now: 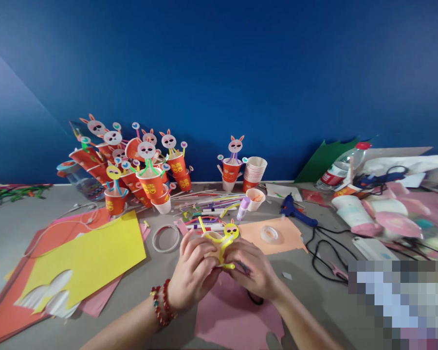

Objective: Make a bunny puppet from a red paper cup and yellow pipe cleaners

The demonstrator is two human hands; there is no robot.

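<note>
My left hand, with a beaded bracelet at the wrist, is wrapped around a paper cup, most of which its fingers hide. Yellow straws stick out at the cup's rim, and a yellow rabbit face rises just behind them. Fingers of my right hand pinch a yellow straw at the cup's right side. Under that hand shows a dark loop, perhaps a scissors handle. Below both hands lies a pink paper sheet.
Red cups with rabbit faces crowd the back left. Stacked cups, a glue stick and pens lie behind my hands. Yellow paper and a tape roll are left; a blue glue gun with black cord is right.
</note>
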